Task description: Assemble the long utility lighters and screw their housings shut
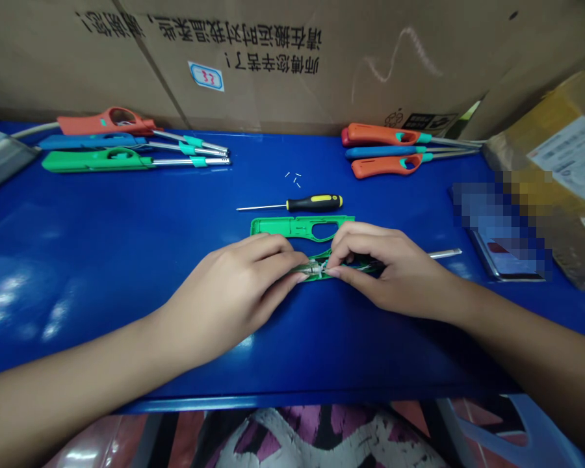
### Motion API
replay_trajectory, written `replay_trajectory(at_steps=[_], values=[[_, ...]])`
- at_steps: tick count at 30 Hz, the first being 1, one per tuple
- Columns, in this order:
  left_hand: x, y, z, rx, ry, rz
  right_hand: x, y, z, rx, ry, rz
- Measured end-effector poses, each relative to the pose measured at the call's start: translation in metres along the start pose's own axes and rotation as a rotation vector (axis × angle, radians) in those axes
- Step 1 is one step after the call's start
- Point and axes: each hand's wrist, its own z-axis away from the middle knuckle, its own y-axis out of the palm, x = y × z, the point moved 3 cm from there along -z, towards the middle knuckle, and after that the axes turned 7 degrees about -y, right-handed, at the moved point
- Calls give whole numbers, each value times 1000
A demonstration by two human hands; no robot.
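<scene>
An opened green long-neck lighter [314, 275] lies on the blue table between my hands, its whitish inner parts exposed and its metal tube [446, 253] pointing right. My left hand [238, 286] is closed, thumb and fingers pinching the lighter's body and inner parts from the left. From the right, my right hand [385, 263] pinches a small part at the middle of the lighter; the fingertips mostly hide it. Just behind, the loose green half shell [285, 227] lies with its inner side up. Beyond that sits a black and yellow screwdriver [314, 203], its tip to the left.
Several tiny screws [295, 179] lie past the screwdriver. Orange, blue and green lighters [97, 160] rest at back left, with more lighters [385, 166] at back right. A phone [504, 240] and a taped carton [556, 156] stand right; a large cardboard box [273, 97] closes the back.
</scene>
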Motion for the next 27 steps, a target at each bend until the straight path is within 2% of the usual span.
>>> replay_trajectory(at_steps=[12, 27], values=[[0, -3, 1, -10, 9, -54, -1, -1, 0, -5, 16, -35], [-1, -2, 0, 9, 1, 28, -1, 1, 0, -14, -7, -30]])
